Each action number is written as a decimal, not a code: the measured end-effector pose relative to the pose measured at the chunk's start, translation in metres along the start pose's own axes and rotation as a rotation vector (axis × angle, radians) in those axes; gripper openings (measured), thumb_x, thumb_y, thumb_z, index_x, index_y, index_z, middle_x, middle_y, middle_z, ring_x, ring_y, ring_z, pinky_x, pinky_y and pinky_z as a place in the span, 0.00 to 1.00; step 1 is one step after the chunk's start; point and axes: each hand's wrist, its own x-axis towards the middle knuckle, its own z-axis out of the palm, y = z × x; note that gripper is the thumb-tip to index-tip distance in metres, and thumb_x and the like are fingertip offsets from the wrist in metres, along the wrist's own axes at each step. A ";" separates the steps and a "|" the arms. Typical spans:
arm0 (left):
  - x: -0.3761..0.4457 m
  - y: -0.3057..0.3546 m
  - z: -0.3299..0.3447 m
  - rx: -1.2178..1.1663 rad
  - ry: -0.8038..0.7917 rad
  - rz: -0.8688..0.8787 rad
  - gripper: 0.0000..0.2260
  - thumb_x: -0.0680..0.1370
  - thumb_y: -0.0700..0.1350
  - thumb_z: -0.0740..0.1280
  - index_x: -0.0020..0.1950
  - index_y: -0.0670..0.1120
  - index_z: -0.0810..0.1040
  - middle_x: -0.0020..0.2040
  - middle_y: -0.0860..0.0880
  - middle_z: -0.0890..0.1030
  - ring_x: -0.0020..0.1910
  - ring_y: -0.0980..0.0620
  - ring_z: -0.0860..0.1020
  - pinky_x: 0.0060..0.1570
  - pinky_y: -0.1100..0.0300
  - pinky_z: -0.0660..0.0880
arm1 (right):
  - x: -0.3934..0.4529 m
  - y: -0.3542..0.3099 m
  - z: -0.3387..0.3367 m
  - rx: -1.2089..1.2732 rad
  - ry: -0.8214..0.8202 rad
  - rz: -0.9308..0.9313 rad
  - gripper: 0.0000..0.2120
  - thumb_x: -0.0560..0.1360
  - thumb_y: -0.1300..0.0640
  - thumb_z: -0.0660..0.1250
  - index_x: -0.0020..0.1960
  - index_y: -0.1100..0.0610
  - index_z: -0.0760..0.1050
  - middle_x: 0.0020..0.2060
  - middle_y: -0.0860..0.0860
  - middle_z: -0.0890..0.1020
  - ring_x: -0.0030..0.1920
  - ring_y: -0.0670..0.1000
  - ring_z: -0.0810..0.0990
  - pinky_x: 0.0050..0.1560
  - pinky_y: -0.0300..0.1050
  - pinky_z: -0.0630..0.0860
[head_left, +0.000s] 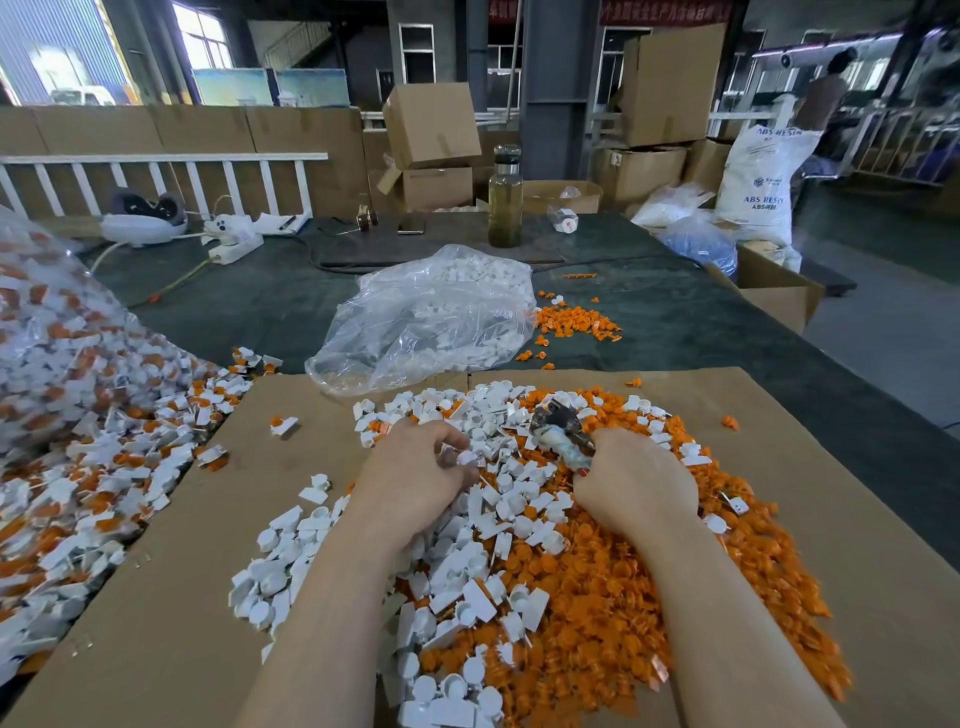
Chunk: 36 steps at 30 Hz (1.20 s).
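Head view: white piece (466, 457) between curled fingertips of left hand (415, 480), taped tool (562, 434) within clenched right hand (639, 486).

Parts heap (545, 519) on cardboard (182, 597); bag (431, 317) behind; bottle (505, 200) beyond.

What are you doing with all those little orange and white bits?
A person is working over a heap of white pieces and orange caps on a cardboard sheet. The left hand pinches one white piece, and the right hand grips a small metal tool with a wrapped handle. Joined pieces lie heaped at the left.
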 end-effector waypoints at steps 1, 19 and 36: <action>0.000 0.002 0.001 0.018 -0.001 0.007 0.10 0.76 0.53 0.72 0.58 0.58 0.80 0.58 0.52 0.74 0.51 0.54 0.74 0.48 0.60 0.70 | 0.000 0.000 0.000 -0.003 0.000 -0.001 0.07 0.74 0.51 0.66 0.47 0.49 0.69 0.38 0.45 0.73 0.35 0.45 0.71 0.28 0.40 0.64; -0.008 0.033 -0.004 -0.928 0.101 -0.133 0.14 0.84 0.38 0.60 0.52 0.50 0.85 0.41 0.48 0.85 0.33 0.57 0.81 0.41 0.60 0.81 | -0.002 0.000 -0.001 0.035 0.093 0.013 0.08 0.74 0.49 0.65 0.47 0.48 0.66 0.35 0.43 0.70 0.32 0.43 0.67 0.26 0.40 0.62; -0.009 0.043 0.003 -0.885 -0.025 -0.171 0.15 0.77 0.35 0.60 0.53 0.48 0.84 0.45 0.54 0.87 0.34 0.60 0.77 0.38 0.64 0.73 | -0.002 -0.012 -0.010 0.625 0.121 -0.167 0.03 0.76 0.55 0.68 0.49 0.52 0.76 0.39 0.46 0.80 0.39 0.46 0.78 0.35 0.42 0.74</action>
